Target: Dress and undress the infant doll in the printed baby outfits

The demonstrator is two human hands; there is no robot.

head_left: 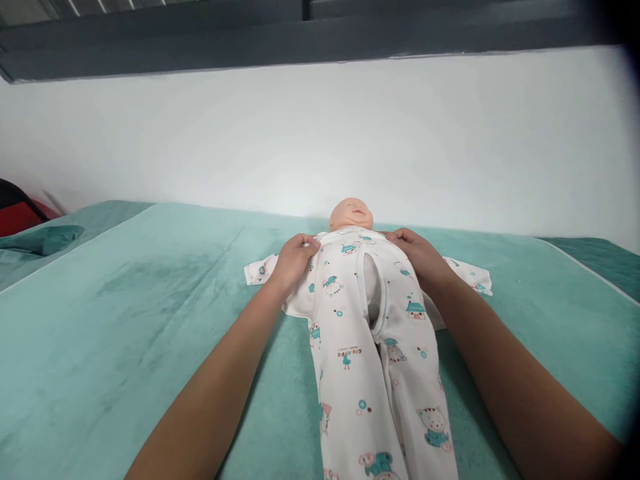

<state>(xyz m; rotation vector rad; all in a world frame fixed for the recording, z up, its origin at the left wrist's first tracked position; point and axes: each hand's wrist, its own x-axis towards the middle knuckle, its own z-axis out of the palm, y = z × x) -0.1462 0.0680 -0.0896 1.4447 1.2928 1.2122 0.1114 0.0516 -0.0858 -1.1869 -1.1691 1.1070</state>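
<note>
A baby doll (351, 213) lies on its back with its head toward the wall. Over its front lie white printed baby pants (345, 333) with an open crotch, the legs stretching toward me. Beneath them shows a white printed baby top (300, 303), its sleeves spread to both sides. My left hand (299, 257) pinches the pants' edge near the doll's shoulder on the left. At the opposite shoulder, my right hand (413, 252) is closed on the other edge of the pants; its fingertips are partly hidden.
The doll lies on a green sheet (150, 320) covering the bed. A white wall (320, 140) rises behind, below a dark grey beam (200, 37). Rumpled green cloth (45, 241) and a red and black item (20, 210) are at the far left.
</note>
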